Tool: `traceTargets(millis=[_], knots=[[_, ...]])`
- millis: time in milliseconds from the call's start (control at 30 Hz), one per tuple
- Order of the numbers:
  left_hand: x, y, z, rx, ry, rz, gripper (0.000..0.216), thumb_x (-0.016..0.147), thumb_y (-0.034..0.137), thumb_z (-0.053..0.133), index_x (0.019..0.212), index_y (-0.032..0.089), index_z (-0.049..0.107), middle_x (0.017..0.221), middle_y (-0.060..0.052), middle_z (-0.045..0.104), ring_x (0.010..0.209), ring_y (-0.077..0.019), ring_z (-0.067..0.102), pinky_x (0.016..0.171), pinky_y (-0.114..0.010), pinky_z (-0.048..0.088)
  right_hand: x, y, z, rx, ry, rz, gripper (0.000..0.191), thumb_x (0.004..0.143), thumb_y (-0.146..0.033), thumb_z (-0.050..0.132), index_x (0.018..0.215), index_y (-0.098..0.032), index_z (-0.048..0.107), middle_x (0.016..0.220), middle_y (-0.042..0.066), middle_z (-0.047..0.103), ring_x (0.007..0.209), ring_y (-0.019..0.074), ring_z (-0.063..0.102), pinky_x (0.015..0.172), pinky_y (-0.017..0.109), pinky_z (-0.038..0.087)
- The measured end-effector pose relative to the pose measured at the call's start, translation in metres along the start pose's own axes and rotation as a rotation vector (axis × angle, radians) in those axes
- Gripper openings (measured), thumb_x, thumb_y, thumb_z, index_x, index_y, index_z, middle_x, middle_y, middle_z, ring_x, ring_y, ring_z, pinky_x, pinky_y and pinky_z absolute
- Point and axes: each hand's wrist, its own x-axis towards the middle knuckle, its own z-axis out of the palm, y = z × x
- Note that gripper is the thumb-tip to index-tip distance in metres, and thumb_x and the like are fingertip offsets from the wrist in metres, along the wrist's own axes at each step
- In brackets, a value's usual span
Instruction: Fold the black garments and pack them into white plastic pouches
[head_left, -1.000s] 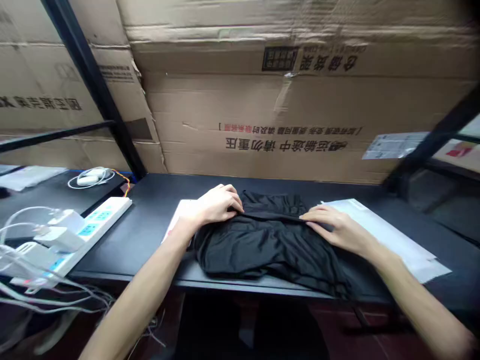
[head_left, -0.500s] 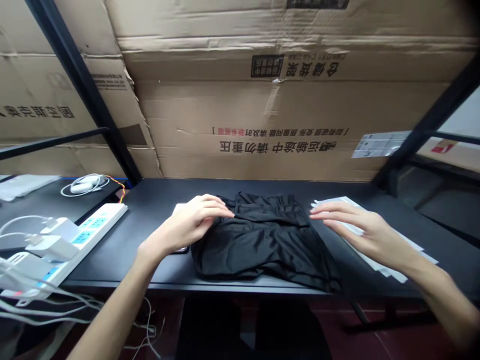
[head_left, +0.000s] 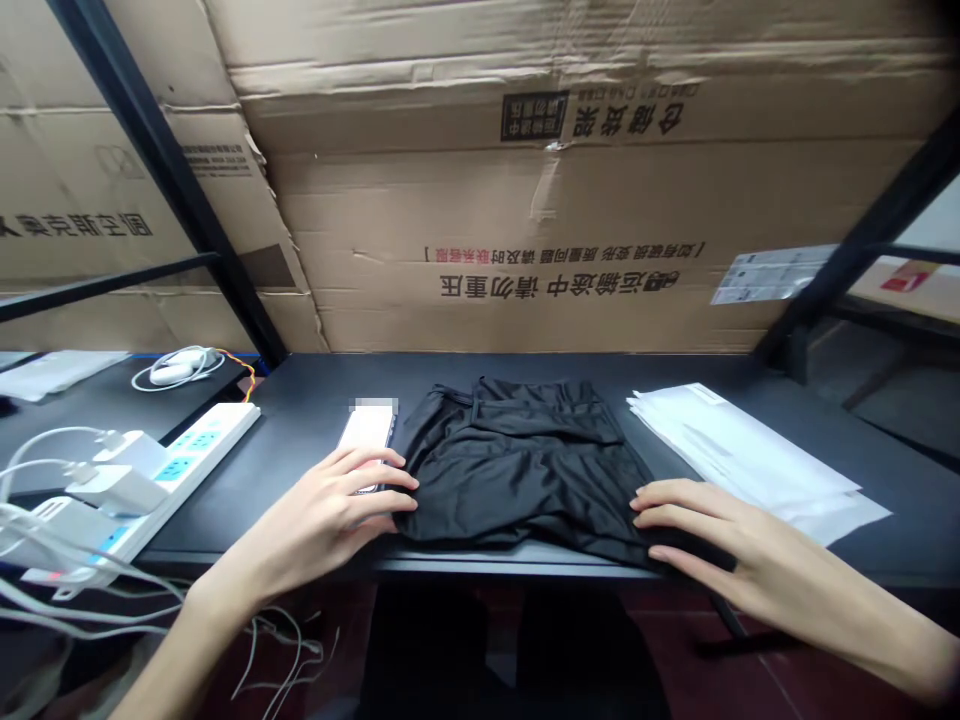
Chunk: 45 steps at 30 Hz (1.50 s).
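A black garment, creased and partly doubled over at its far edge, lies on the dark desk in front of me. Fingers spread, my left hand touches its near left side. At the opposite side, my right hand rests its fingertips against the near right edge, also with fingers apart. A phone with a bright screen lies just beyond my left hand, which covers its lower part. To the right of the garment is a stack of white plastic-looking sheets.
A white power strip with chargers and cables runs along the desk's left side. Behind it sits a coiled white cable. Large cardboard walls off the back, between black metal posts. More cables hang below the front edge.
Both hands have moved down towards me, from above the garment's far part to its near sides. The phone and white sheets are now less covered.
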Motion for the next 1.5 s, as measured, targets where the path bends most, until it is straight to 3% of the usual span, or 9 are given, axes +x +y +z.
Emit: traceTargets(millis=[267,467,567,700,800,900,1033,1267,1500], knots=[[0.007,0.005,-0.001,-0.123,0.049,-0.126,0.019,0.109,0.023,0.053,0.122,0.025,0.067,0.127,-0.005,0.075,0.127,-0.0222,0.065,0.108,-0.037,0.053,-0.002,0.009,0.005,0.124,0.085,0.170,0.022,0.105,-0.044,0.059,0.117,-0.031,0.071,0.124,0.006,0.077,0.113,0.0274,0.074,0.101,0.040,0.060],[0.011,0.002,0.014,-0.111,0.228,-0.382,0.024,0.110,0.037,0.048,0.118,0.024,0.067,0.114,-0.005,0.076,0.107,-0.0232,0.071,0.096,-0.034,0.056,0.008,0.012,0.011,0.216,0.240,0.352,0.027,0.105,-0.052,0.055,0.103,-0.028,0.067,0.100,0.003,0.077,0.093,0.0252,0.074,0.084,0.037,0.058],[0.012,-0.001,0.020,-0.084,0.276,-0.423,0.029,0.110,0.042,0.048,0.116,0.023,0.069,0.112,-0.007,0.077,0.103,-0.0245,0.072,0.093,-0.034,0.057,0.011,0.007,0.012,0.236,0.214,0.344,0.029,0.103,-0.055,0.059,0.098,-0.028,0.068,0.098,0.004,0.077,0.092,0.0258,0.073,0.083,0.038,0.059],[0.013,-0.001,0.018,-0.071,0.275,-0.445,0.032,0.110,0.045,0.046,0.115,0.022,0.069,0.111,-0.007,0.077,0.103,-0.0254,0.072,0.093,-0.036,0.057,0.010,0.003,0.004,0.224,0.122,0.297,0.028,0.098,-0.056,0.066,0.102,-0.029,0.072,0.107,0.005,0.078,0.100,0.0286,0.074,0.089,0.041,0.060],[0.014,-0.001,0.015,-0.067,0.256,-0.487,0.033,0.110,0.048,0.045,0.113,0.024,0.068,0.109,-0.006,0.077,0.099,-0.0250,0.072,0.089,-0.035,0.056,0.010,0.006,-0.004,0.208,0.118,0.311,0.030,0.100,-0.057,0.062,0.105,-0.029,0.072,0.108,0.005,0.079,0.095,0.0287,0.075,0.082,0.040,0.062],[0.019,-0.002,0.013,-0.083,0.245,-0.565,0.034,0.109,0.051,0.044,0.112,0.026,0.066,0.109,-0.005,0.077,0.099,-0.0253,0.073,0.086,-0.035,0.055,0.017,0.009,-0.010,0.189,0.199,0.333,0.033,0.100,-0.058,0.060,0.106,-0.028,0.071,0.104,0.005,0.079,0.087,0.0274,0.075,0.077,0.039,0.061],[0.036,-0.008,0.007,-0.189,0.239,-0.685,0.035,0.108,0.056,0.044,0.111,0.026,0.062,0.102,-0.003,0.076,0.094,-0.0236,0.073,0.082,-0.033,0.053,0.042,0.018,-0.012,0.226,0.326,0.382,0.035,0.098,-0.061,0.061,0.104,-0.027,0.069,0.097,0.005,0.078,0.087,0.0272,0.074,0.082,0.042,0.060],[0.077,-0.044,-0.001,-0.227,0.181,-0.739,0.035,0.104,0.057,0.050,0.097,0.025,0.063,0.079,0.002,0.071,0.072,-0.0181,0.065,0.068,-0.027,0.046,0.107,0.062,0.005,0.289,0.492,0.490,0.033,0.090,-0.059,0.067,0.095,-0.027,0.070,0.101,0.008,0.080,0.103,0.0323,0.075,0.096,0.048,0.058],[0.096,-0.062,0.012,-0.074,0.083,-0.731,0.024,0.103,0.043,0.053,0.100,0.024,0.066,0.088,-0.004,0.075,0.078,-0.0218,0.069,0.072,-0.029,0.046,0.121,0.090,0.025,0.156,0.400,0.546,0.031,0.078,-0.058,0.071,0.087,-0.028,0.071,0.100,0.008,0.083,0.100,0.0356,0.076,0.091,0.050,0.057]])
